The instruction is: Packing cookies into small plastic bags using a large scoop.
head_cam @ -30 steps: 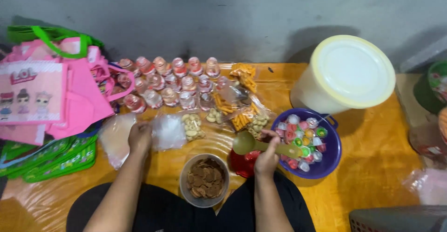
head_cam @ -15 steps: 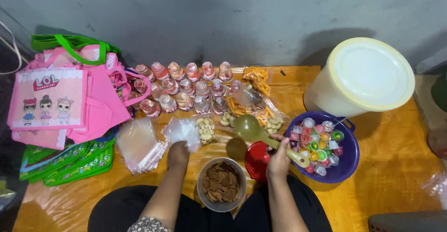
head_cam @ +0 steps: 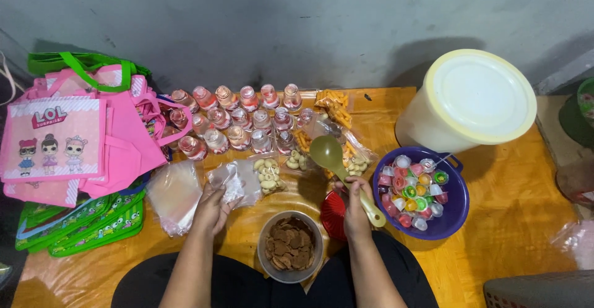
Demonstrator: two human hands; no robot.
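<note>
My left hand (head_cam: 213,208) grips a small clear plastic bag (head_cam: 230,181) just above a metal bowl of brown round crackers (head_cam: 291,245). My right hand (head_cam: 356,206) holds an olive-green plastic ladle (head_cam: 334,162) by its handle, its scoop raised over small packed snack bags (head_cam: 272,173). A red lid or dish (head_cam: 334,214) lies partly hidden under my right wrist. The bowl sits between my knees at the front edge of the orange mat.
Rows of small pink-capped bottles (head_cam: 238,119) stand at the back. A blue basin of colourful jelly cups (head_cam: 416,190) is at right, a large cream lidded bucket (head_cam: 470,101) behind it. Pink cartoon tote bags (head_cam: 68,138), green bags (head_cam: 93,221) and a stack of clear bags (head_cam: 174,193) lie left.
My left hand has moved right from the stack of clear bags toward the bowl, carrying a clear bag. The right hand still holds the ladle, shifted slightly.
</note>
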